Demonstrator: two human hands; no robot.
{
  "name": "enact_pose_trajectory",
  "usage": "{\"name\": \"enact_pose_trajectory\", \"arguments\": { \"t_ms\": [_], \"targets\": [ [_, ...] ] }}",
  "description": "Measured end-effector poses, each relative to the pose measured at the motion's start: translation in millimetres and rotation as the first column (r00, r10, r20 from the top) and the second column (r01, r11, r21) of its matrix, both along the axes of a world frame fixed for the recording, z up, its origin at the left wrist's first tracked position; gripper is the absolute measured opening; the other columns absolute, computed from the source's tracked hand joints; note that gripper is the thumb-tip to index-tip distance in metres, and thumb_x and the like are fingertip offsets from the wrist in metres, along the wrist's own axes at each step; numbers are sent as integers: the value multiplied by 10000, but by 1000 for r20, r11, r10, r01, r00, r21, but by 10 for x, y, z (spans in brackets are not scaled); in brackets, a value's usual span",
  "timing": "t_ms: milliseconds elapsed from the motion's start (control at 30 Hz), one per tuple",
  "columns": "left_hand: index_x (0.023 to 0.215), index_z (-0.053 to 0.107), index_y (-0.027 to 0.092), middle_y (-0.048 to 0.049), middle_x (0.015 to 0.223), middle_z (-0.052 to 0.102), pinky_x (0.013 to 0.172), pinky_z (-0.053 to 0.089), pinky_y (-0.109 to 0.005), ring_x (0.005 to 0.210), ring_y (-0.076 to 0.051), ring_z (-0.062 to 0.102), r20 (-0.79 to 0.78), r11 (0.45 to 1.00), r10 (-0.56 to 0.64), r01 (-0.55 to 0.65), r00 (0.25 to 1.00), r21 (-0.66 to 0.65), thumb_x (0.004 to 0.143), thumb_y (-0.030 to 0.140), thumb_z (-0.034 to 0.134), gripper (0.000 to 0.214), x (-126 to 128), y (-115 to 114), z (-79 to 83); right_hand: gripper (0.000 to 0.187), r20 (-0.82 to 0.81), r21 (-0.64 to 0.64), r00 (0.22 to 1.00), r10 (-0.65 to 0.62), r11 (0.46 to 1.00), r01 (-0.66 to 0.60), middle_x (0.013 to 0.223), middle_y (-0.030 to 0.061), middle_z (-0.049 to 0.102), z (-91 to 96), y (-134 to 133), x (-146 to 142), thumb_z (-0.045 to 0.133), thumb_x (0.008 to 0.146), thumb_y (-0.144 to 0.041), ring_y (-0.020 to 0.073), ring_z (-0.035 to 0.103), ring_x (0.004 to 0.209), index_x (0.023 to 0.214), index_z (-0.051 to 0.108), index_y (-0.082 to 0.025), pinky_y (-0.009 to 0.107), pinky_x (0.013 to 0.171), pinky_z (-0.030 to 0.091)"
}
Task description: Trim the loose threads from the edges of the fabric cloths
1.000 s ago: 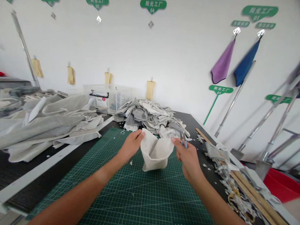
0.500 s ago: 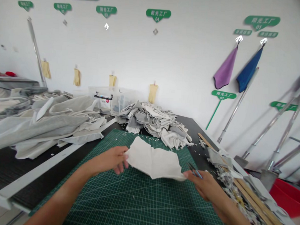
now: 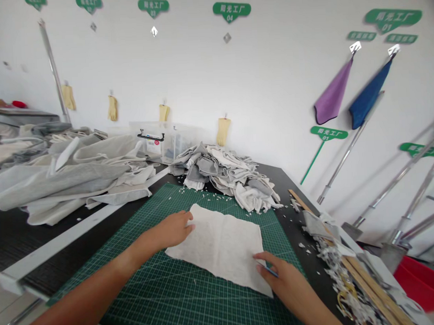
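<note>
A pale, roughly rectangular piece of cloth lies flat on the green cutting mat. My left hand rests on the cloth's left edge with its fingers stretched flat. My right hand presses the cloth's near right corner, and a small pair of blue-handled scissors is tucked in its fingers, mostly hidden.
A heap of grey and white cloth pieces lies at the mat's far edge. Larger folded fabric is piled at left. Scraps and wooden rulers line the table's right edge, above a red tub. Clear plastic boxes stand against the wall.
The cloth, held up and folded between both hands a second ago, has been lowered and spread flat on the mat. Both hands now press its edges.
</note>
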State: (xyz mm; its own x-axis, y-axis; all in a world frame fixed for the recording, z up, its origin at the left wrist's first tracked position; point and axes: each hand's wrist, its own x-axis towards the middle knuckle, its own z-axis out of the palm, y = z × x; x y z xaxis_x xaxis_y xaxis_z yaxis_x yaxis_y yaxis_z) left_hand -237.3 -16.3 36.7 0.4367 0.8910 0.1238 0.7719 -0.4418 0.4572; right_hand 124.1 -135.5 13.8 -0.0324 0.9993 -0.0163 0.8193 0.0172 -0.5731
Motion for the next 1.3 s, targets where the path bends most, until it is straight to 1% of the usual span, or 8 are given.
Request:
{"name": "enact_pose_trajectory", "arguments": {
  "t_ms": [133,233,400,600,733,833,1100,1300],
  "targets": [
    [1326,492,142,-146,894,716,623,553,-363,658,-260,696,11,925,157,-143,988,-351,908,487,473,543,-31,138,-115,407,75,-9,997,-12,1000,12,1150,36,725,18,-105,181,465,936,-552,258,665,1070,1100,741,-301,276,909,456],
    [1304,466,140,-173,934,708,448,530,-317,580,-250,680,10,861,209,-180,978,-475,864,490,522,565,-8,253,-165,419,155,-52,988,-14,998,22,913,32,745,166,-130,278,444,951,-556,239,683,866,904,739,-263,257,743,443],
    [1191,512,108,-274,1260,596,406,510,-295,615,-241,688,35,896,304,-273,952,-351,769,347,589,491,117,470,-251,447,88,-4,995,53,999,-53,762,15,682,396,38,132,448,962,-540,200,616,758,800,702,-209,248,659,372],
    [777,648,152,-77,768,693,609,476,-288,678,-223,661,124,975,134,-109,983,-193,755,331,580,193,188,757,-393,417,-150,106,975,164,983,-149,697,-14,603,480,560,-428,466,963,-488,144,520,676,826,728,-194,226,591,310],
    [878,662,144,-43,802,688,650,437,-261,751,-192,620,452,984,39,46,891,-174,806,471,568,348,210,815,-511,302,-227,237,946,233,955,-178,749,-13,630,367,1015,-842,533,922,-419,149,529,711,810,698,-191,226,619,332],
    [918,665,135,-48,833,688,670,437,-264,768,-188,607,561,981,3,105,828,-162,853,537,527,430,225,789,-576,231,-259,305,942,213,944,-129,868,-4,684,242,1338,-1127,544,901,-378,165,565,747,936,706,-217,245,676,380],
    [925,683,195,-10,849,690,716,421,-255,813,-183,613,489,999,32,-18,872,-34,927,495,448,381,250,702,-561,269,-297,374,946,130,927,-10,894,-5,694,-202,1615,-1560,519,934,-455,170,614,797,1016,666,-245,253,729,417],
    [1018,670,230,6,850,702,679,388,-241,788,-173,626,446,996,80,-86,891,-6,945,475,441,343,272,610,-527,220,-252,386,958,135,922,-29,925,-8,704,-277,1565,-1542,522,946,-417,174,636,883,986,661,-250,244,753,411]
  ]
}}
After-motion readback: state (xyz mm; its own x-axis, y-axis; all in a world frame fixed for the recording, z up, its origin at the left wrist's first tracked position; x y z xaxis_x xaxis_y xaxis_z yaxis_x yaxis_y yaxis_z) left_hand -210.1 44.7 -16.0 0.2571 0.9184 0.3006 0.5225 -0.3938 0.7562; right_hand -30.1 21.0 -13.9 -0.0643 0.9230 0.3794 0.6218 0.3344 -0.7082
